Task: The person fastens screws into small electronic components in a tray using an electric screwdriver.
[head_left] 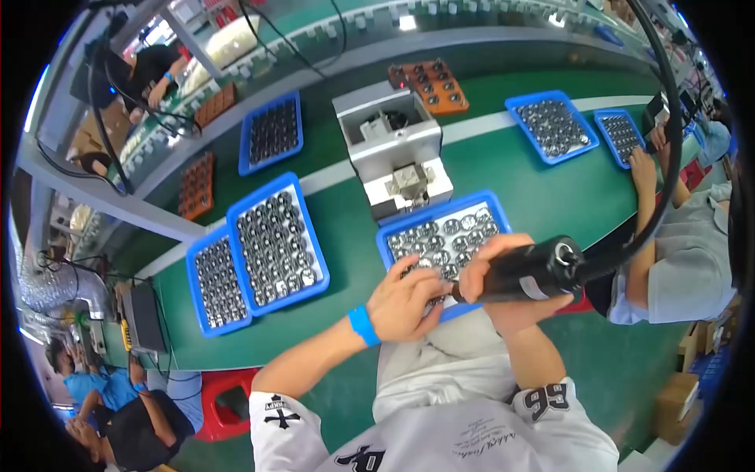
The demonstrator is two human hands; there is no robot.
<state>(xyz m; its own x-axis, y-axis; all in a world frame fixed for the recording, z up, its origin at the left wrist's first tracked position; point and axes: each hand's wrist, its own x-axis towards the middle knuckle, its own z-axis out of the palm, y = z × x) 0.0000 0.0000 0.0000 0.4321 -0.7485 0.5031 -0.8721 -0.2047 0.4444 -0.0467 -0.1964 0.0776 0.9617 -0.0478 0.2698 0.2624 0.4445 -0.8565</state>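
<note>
My right hand [511, 303] wraps around a black cylindrical power screwdriver [523, 271], held nearly level with its thick black cable running up to the right. The tool's narrow end points left, toward my left hand [405, 303], which wears a blue wristband [363, 326]. The left fingers are bent and drawn together beside that tip; whatever they pinch is hidden. Both hands are over the near edge of a blue-rimmed tray [383, 244] filled with round shiny metal parts [438, 241]. Just beyond the tray stands a grey metal box-shaped fixture [393, 149] with a small metal block on its front.
Two overlapping blue trays of similar parts [279, 244] lie to the left, another blue tray [271, 134] behind them. Orange trays [431, 85] sit farther back. More blue trays [553, 126] are at right, near a co-worker [676, 252]. A red stool [224, 401] stands lower left.
</note>
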